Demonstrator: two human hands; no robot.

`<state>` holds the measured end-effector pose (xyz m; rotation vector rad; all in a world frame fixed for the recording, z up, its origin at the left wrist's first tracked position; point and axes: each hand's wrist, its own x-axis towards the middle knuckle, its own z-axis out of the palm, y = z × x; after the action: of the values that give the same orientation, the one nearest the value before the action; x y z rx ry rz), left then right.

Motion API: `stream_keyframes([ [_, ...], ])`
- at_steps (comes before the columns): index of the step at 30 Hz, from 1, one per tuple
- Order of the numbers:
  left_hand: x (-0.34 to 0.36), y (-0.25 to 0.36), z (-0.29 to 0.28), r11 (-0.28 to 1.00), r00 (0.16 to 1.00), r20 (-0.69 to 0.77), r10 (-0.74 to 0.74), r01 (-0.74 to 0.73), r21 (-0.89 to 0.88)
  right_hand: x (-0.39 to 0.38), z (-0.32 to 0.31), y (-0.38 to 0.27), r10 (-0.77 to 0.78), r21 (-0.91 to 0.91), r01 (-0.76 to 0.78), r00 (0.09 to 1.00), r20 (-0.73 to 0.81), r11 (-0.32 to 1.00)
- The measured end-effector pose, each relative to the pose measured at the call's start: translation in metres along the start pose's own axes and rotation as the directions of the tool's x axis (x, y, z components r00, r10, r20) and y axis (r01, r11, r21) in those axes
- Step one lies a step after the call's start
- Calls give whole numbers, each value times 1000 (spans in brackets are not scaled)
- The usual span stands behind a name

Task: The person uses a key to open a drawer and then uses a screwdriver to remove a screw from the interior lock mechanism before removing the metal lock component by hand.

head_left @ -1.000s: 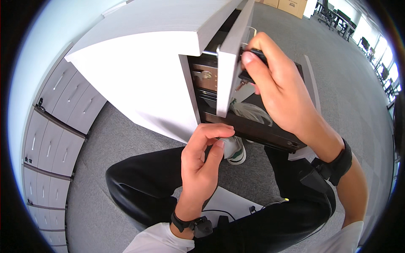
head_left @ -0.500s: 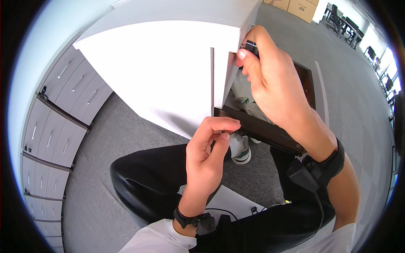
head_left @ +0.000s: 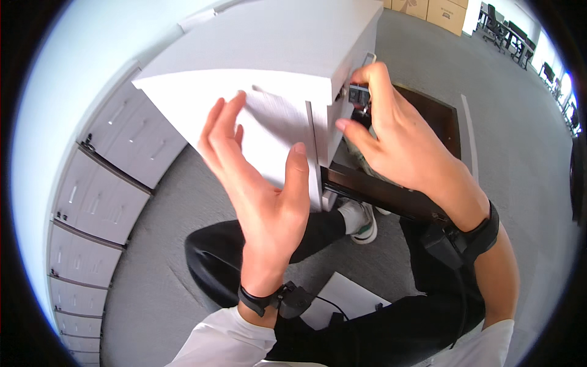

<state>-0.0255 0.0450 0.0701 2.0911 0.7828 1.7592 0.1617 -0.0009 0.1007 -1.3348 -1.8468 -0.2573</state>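
A light grey-white drawer cabinet [head_left: 263, 49] stands in front of me. At its upper right edge a small black blocky piece [head_left: 359, 95] sits beside a round metal lock [head_left: 340, 95]; I cannot make out its exact kind. My right hand [head_left: 397, 122] is around this piece, thumb spread away from it and forefinger bent above. Its other fingers are partly hidden. My left hand [head_left: 257, 177] is raised before the cabinet's white side, empty, with fingers and thumb wide apart. Below my right hand, a dark brown drawer [head_left: 379, 189] is pulled out, with a pale plastic bag [head_left: 359, 156] partly visible inside.
A row of grey drawer cabinets [head_left: 98, 196] curves along the left wall. My crossed legs [head_left: 214, 251] and a shoe [head_left: 365, 229] are below the open drawer. A white board [head_left: 342, 296] lies between my legs. Cardboard boxes [head_left: 428, 12] and office chairs [head_left: 494, 27] stand far right.
My left hand has opened from a curled pose and moved up and left. My right hand's thumb has come away from the black piece. The view has shifted, showing more cabinet top.
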Motion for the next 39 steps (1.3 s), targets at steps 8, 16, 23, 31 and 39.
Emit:
stream_keyframes([
  [8, 68, 42, -21, 887, 832, 449, 327, -434, 158, 2, -10, 0, 252, 157, -242, 966, -49, 957],
  [16, 52, 2, 3, 757, 829, 390, 400, -539, 370, 10, 1, 3, 617, 794, -589, 684, 390, 151],
  [23, 59, -2, -4, 747, 799, 404, 446, -581, 323, 3, 0, -5, 25, -68, -42, 971, -238, 997],
  [31, 56, -1, -3, 762, 803, 388, 453, -574, 299, 16, -2, -4, 355, 152, -352, 935, 5, 924],
  [39, 52, 0, 0, 766, 815, 369, 447, -562, 313, 6, 0, -9, 610, 658, -681, 680, 407, 321],
])
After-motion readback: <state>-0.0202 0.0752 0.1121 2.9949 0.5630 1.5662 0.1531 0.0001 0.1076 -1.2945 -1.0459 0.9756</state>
